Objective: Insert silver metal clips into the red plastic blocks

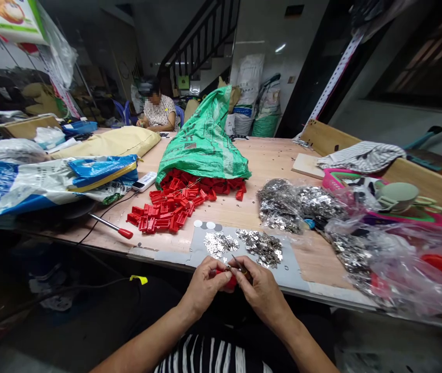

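Just over the table's front edge, my left hand point(204, 284) is closed around a red plastic part point(229, 283), mostly covered by the fingers. My right hand point(261, 288) meets it from the other side, gripping a thin pointed tool point(238, 261) whose tip sticks up; its exact kind is unclear. A tiny metal bit may be at the fingertips, too small to tell. Beyond the hands, a grey mat point(293, 269) carries a pile of shiny flat metal pieces point(221, 244) and a darker metal pile point(261, 247). Several red plastic parts point(162, 212) spill from a green woven sack point(205, 142).
Left of the red parts are a red-handled lever point(125, 233), a white device with a cable point(145, 181) and a blue-white sack point(50, 178). Bags of metal pieces point(283, 202) and a pink basket point(331, 181) stand right. A person point(160, 111) sits at the far side.
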Action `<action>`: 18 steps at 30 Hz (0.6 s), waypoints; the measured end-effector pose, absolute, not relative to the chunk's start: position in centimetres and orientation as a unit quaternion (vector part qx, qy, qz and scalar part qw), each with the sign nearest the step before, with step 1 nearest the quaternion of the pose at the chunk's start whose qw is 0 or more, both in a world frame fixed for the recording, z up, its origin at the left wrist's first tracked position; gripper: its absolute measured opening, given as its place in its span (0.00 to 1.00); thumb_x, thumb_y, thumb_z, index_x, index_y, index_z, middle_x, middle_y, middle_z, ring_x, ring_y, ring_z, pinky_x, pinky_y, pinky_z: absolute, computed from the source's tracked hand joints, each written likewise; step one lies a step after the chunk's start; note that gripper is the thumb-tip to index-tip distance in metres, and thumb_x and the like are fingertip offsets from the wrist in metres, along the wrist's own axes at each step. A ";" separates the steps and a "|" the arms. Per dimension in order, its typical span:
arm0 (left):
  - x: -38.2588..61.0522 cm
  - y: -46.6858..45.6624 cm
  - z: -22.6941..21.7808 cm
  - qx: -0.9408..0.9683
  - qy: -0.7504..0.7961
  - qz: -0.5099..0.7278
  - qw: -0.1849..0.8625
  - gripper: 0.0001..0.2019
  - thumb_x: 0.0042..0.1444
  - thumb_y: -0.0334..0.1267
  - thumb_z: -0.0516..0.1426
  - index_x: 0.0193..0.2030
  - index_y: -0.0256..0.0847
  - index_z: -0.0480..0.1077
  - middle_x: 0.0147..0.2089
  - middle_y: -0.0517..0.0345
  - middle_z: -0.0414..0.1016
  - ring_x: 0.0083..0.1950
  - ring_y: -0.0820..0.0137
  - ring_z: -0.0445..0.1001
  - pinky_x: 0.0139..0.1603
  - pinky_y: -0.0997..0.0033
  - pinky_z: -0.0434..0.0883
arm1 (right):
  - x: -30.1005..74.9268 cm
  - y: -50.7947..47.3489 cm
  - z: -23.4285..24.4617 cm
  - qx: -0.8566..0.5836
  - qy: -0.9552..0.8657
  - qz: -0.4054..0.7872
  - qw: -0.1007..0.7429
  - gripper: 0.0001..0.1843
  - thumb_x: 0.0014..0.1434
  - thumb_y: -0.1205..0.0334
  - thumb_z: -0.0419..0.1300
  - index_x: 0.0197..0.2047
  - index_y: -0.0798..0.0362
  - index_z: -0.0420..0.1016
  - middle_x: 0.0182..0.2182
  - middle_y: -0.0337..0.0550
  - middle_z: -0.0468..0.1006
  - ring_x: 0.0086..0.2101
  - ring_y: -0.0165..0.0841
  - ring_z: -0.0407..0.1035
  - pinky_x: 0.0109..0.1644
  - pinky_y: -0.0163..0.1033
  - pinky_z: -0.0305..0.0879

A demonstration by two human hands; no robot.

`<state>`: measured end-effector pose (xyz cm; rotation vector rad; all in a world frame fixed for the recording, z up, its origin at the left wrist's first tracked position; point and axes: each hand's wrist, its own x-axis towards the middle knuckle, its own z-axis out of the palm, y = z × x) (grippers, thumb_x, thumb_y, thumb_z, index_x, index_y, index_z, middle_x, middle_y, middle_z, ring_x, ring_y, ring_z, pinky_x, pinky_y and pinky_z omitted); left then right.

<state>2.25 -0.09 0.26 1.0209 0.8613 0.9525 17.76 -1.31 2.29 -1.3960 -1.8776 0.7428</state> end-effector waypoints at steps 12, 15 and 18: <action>1.8 -0.2 0.2 0.609 0.437 0.435 0.499 0.09 0.54 0.38 0.58 0.27 0.38 0.74 0.34 0.58 0.62 0.37 0.72 0.66 0.41 0.72 0.68 | 18.0 -1.3 1.9 -0.509 -0.738 0.268 0.354 0.06 0.61 0.64 0.53 0.36 0.51 0.70 0.32 0.41 0.76 0.32 0.32 0.70 0.38 0.35 0.65; 1.8 -0.1 0.3 0.508 0.397 0.443 0.623 0.10 0.53 0.41 0.59 0.29 0.37 0.74 0.37 0.58 0.61 0.37 0.72 0.68 0.41 0.68 0.72 | 18.3 -1.2 2.2 -0.526 -0.691 0.337 0.364 0.08 0.63 0.58 0.53 0.40 0.50 0.71 0.31 0.38 0.75 0.27 0.29 0.67 0.34 0.33 0.65; 2.0 -0.2 0.3 0.410 0.356 0.449 0.710 0.11 0.51 0.43 0.61 0.30 0.35 0.73 0.39 0.57 0.61 0.37 0.72 0.70 0.40 0.66 0.75 | 18.7 -1.0 2.2 -0.539 -0.656 0.374 0.373 0.12 0.64 0.54 0.52 0.43 0.50 0.71 0.31 0.38 0.74 0.25 0.28 0.65 0.32 0.33 0.64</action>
